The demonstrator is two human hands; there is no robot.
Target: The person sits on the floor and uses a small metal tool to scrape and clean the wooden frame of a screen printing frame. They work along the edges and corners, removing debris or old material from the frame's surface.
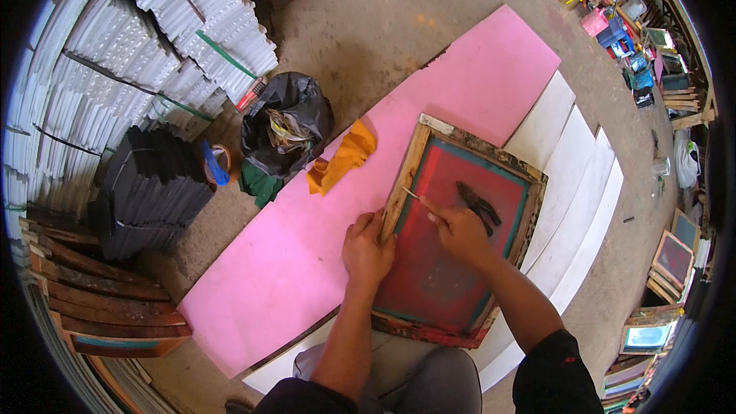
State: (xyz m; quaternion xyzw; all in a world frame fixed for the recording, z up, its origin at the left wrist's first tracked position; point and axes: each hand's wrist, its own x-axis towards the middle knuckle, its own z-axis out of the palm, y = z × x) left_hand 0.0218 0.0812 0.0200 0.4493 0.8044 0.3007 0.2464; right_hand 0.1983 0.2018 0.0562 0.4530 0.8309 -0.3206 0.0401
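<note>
Right of centre in view, slanting over pink board (284, 276) and white sheets (563, 176): a wooden screen frame (483, 151). Probably light and stiff along the rails (416, 155), yet fragile across the reddish mesh (429, 284) (easily pierced, by the look of it). Left hand (366, 253) curled over the left rail (399, 203), right hand (460, 234) pinching a slim tool (412, 194) close by. Best gripped by those rails, clear of the pliers (473, 199) on the mesh.

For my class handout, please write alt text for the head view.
A person's left hand grips a wooden-framed red screen while the right hand holds a thin tool at its edge. Pliers lie on the screen; a pink board shows beneath.
</note>
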